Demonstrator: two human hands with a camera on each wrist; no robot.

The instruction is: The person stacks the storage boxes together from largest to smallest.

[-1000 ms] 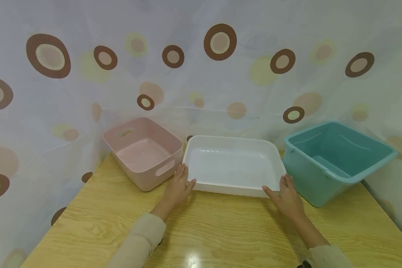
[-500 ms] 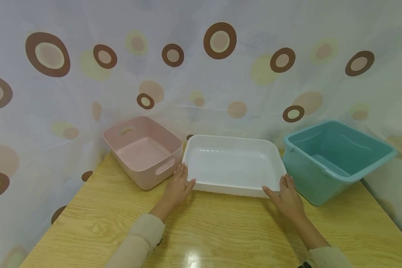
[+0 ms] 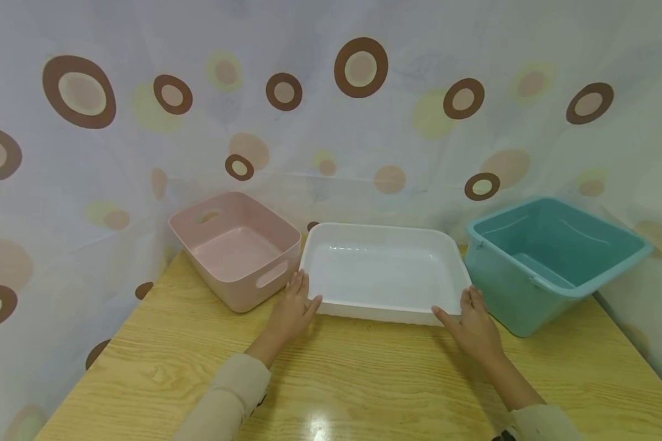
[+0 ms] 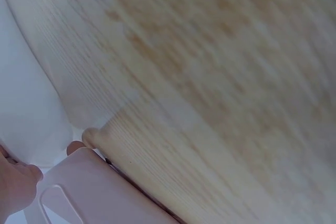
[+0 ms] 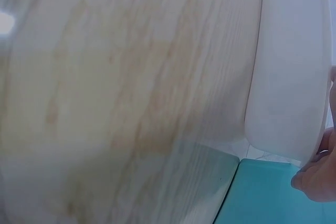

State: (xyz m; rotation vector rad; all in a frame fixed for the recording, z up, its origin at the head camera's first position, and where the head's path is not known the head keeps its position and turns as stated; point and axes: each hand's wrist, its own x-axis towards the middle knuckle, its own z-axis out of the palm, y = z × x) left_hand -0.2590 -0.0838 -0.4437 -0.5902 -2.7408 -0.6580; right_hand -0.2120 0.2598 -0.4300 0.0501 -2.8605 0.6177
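A shallow white rectangular tray [image 3: 386,275] sits on the wooden table between a pink basket and a teal tub. At its near left corner my left hand [image 3: 291,312] holds it, fingers along the side and thumb at the front rim. My right hand [image 3: 474,327] holds the near right corner the same way. The left wrist view shows the left hand [image 4: 18,187] between the tray's end [image 4: 31,98] and the pink basket [image 4: 105,192]. In the right wrist view, the right hand [image 5: 320,174] is at the tray's corner, overlapping the teal tub [image 5: 257,192].
The pink basket [image 3: 243,294], with handle slots, stands close against the tray's left side. To the right is the deeper teal tub [image 3: 507,300]. Behind everything hangs a white sheet [image 3: 320,37] with round patterns. Bare wood of the table [image 3: 375,380] shows in front.
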